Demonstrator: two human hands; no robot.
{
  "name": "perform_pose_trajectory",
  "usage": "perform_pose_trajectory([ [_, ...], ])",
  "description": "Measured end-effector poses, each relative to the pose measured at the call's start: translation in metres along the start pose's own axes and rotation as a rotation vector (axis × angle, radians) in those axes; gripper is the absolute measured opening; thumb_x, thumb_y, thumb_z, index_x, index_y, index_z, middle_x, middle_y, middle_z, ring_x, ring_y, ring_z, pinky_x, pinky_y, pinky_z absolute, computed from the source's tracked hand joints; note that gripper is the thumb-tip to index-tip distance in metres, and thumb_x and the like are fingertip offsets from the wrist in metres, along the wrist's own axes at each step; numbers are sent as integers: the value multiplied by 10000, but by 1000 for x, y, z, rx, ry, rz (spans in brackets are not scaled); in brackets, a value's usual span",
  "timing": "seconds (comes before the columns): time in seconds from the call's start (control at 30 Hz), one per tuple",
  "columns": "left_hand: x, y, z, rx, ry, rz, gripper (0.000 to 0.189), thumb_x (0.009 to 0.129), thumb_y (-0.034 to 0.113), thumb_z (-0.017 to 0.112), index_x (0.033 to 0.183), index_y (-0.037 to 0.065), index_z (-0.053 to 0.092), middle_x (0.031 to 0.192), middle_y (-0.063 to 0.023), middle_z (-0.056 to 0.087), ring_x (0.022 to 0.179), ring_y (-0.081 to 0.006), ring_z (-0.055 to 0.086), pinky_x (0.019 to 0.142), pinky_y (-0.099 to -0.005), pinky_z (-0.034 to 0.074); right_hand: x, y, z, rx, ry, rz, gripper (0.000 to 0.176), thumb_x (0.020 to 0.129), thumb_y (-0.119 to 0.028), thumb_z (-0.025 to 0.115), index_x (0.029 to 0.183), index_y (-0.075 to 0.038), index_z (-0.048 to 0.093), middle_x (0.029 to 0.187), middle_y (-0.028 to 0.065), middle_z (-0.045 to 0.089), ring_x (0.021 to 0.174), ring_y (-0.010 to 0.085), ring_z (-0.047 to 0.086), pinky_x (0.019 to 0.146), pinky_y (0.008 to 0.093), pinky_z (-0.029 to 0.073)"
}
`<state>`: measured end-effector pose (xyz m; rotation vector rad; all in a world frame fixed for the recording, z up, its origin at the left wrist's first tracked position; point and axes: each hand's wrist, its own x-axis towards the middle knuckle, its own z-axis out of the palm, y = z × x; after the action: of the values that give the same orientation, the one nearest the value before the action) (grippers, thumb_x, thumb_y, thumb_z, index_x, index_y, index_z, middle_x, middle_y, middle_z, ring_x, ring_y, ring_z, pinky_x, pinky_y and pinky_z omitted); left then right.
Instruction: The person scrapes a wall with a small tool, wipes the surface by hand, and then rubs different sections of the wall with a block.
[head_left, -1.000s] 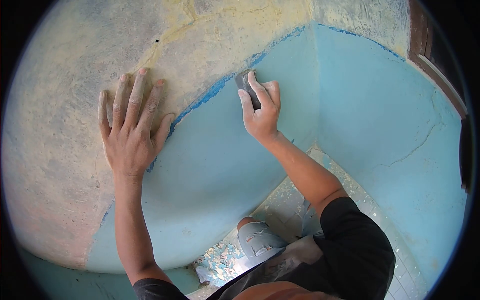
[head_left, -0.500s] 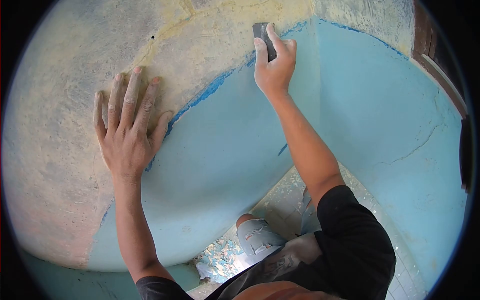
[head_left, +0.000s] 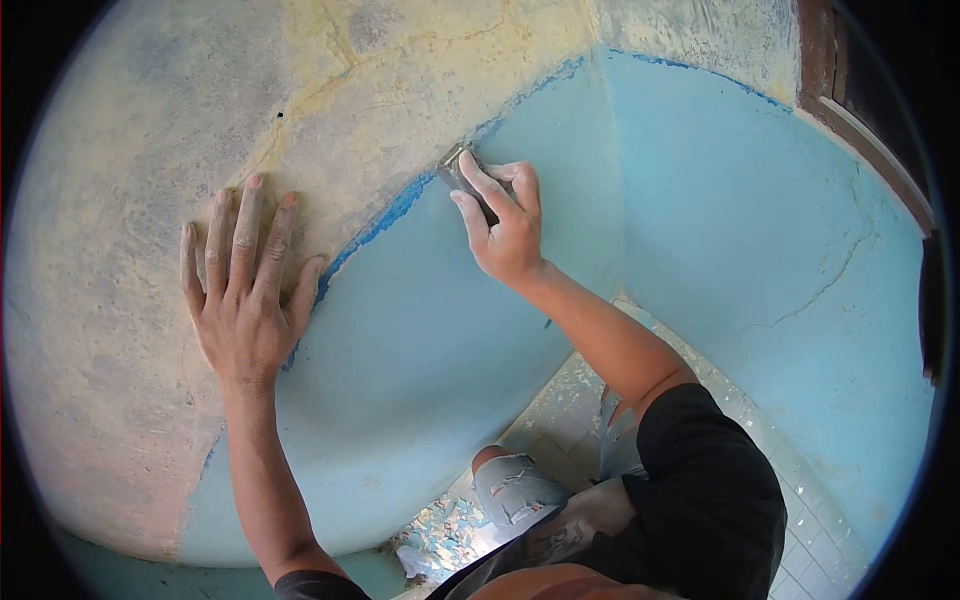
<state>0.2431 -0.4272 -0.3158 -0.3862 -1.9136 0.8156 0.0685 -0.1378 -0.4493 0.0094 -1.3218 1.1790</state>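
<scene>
Fingers spread, my left hand (head_left: 245, 300) lies flat on the bare, yellowish-grey part of the wall (head_left: 120, 250), its thumb beside the dark blue paint edge (head_left: 395, 208). My right hand (head_left: 508, 220) grips a small dark scraper-like block (head_left: 462, 175) between thumb and fingers. The block's far end rests at the ragged border between the bare plaster and the light blue paint (head_left: 430, 320). Pale dust coats the fingers of both hands. The exact shape of the block is partly hidden by my right fingers.
Paint flakes (head_left: 450, 525) litter the tiled floor (head_left: 815, 530) by my knee (head_left: 515, 490). A second light blue wall (head_left: 740, 220) meets the first at a corner and has a crack (head_left: 830, 285). A brown frame (head_left: 870, 140) stands at the upper right.
My right hand has moved down and left along the paint edge with the block, which is now tilted. The view has shifted slightly; my left hand stays flat on the wall.
</scene>
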Motion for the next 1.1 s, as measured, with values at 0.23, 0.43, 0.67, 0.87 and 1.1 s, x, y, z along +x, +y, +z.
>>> perform_pose_trajectory([
  [0.23, 2, 2, -1, 15, -5, 18, 596, 880, 648, 650, 1432, 445, 551, 1573, 118, 458, 1471, -148, 395, 1293, -409, 225, -8, 13, 7, -44, -10, -83, 431, 930, -208, 732, 1340, -85, 677, 1006, 73, 563, 938, 271, 513, 863, 399, 460],
  [0.43, 0, 2, 1, 20, -2, 34, 591, 892, 638, 645, 1439, 436, 549, 1579, 112, 452, 1477, -154, 388, 1294, -412, 223, 30, 76, -4, -169, 5, -241, 430, 938, -216, 722, 1352, -109, 671, 985, 85, 552, 940, 275, 540, 865, 401, 462],
  [0.67, 2, 2, 4, 9, 22, 19, 576, 899, 623, 648, 1435, 435, 555, 1580, 103, 453, 1479, -161, 386, 1294, -412, 223, -4, 52, -20, -35, -196, -316, 408, 965, -239, 685, 1342, -82, 670, 971, 105, 551, 948, 299, 553, 873, 415, 463],
  [0.87, 2, 0, 1, 17, -14, 23, 568, 903, 618, 646, 1434, 439, 553, 1580, 107, 451, 1475, -145, 389, 1294, -411, 229, 48, 72, -7, -256, 41, -7, 410, 927, -138, 726, 1328, -67, 679, 983, 103, 604, 935, 256, 578, 882, 349, 481],
  [1.1, -1, 1, 1, -1, 2, 14, 564, 899, 635, 638, 1424, 446, 556, 1575, 133, 452, 1471, -133, 392, 1296, -405, 229, 18, 55, -18, -86, -127, -234, 396, 970, -198, 656, 1340, -57, 661, 997, 136, 594, 975, 301, 555, 910, 419, 466],
])
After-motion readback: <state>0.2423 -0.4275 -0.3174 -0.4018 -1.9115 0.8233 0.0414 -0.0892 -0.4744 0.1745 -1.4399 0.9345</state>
